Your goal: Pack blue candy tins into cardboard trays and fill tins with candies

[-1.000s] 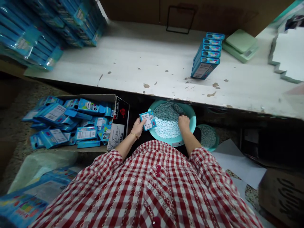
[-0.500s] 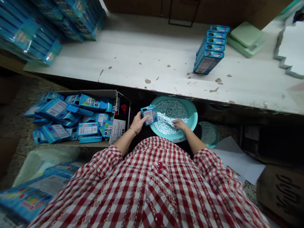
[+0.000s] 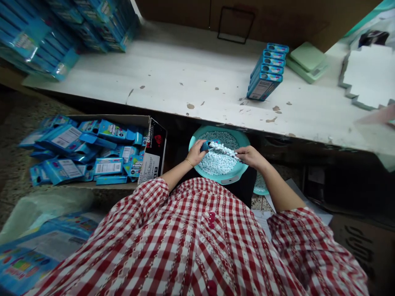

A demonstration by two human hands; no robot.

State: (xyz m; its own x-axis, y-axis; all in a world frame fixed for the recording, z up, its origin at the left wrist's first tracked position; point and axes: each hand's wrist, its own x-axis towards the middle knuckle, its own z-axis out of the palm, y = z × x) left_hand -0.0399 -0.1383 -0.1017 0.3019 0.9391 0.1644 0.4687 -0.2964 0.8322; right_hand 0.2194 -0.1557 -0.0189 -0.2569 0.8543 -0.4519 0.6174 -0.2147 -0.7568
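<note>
My left hand [image 3: 196,153] is closed around a small blue candy box [image 3: 207,144], tilted with its opening toward the right. In my right hand [image 3: 251,157] is a scoop [image 3: 236,155] heaped with small white candies [image 3: 222,149]; most of its body is hidden under them. The scoop's front end meets the mouth of the box. Beneath both hands sits a turquoise basin [image 3: 243,169] holding a layer of the same pale candies [image 3: 217,163].
A carton [image 3: 154,158] on the left is heaped with blue boxes [image 3: 108,166]. On the white table [image 3: 173,74] stand a row of upright blue boxes [image 3: 264,84], a green scale [image 3: 308,61] and wrapped packs [image 3: 37,45]. A second basin [image 3: 261,190] shows at lower right.
My right hand has lifted the loaded scoop out of the candies and brought it to the box. My left hand has turned the box so its opening faces the scoop.
</note>
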